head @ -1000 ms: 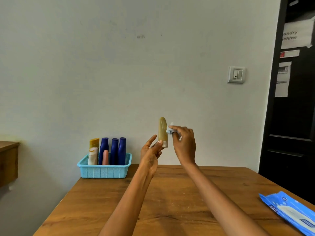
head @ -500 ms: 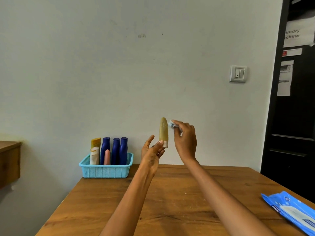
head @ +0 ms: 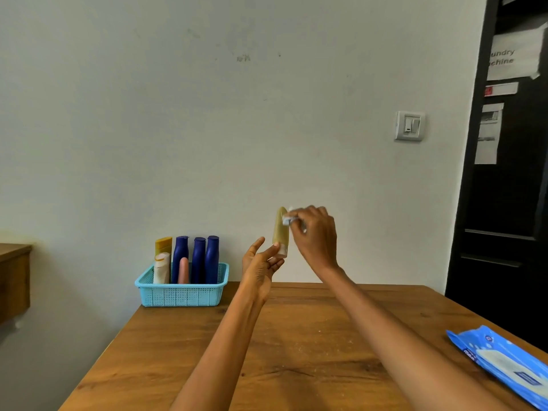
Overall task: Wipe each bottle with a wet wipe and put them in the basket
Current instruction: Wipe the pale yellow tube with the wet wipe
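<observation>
My left hand [head: 261, 264] holds an olive-green bottle [head: 280, 229] upright in the air by its white cap end, pinched between thumb and fingers. My right hand [head: 315, 235] pinches a small white wet wipe [head: 288, 218] and presses it against the upper right side of that bottle. A light blue basket [head: 181, 293] stands at the table's far left corner. It holds three dark blue bottles [head: 198, 258], a yellow one [head: 163, 246], a white one [head: 162, 269] and a pink one [head: 183, 271], all upright.
A blue pack of wet wipes [head: 504, 363] lies at the right edge of the wooden table [head: 311, 345]. A wooden shelf [head: 13, 280] juts in at the left. A black door [head: 510, 203] stands at the right, and a light switch [head: 409, 126] is on the wall.
My right hand with the wipe has slid up along the bottle's side toward its top. The left hand keeps the bottle in about the same place.
</observation>
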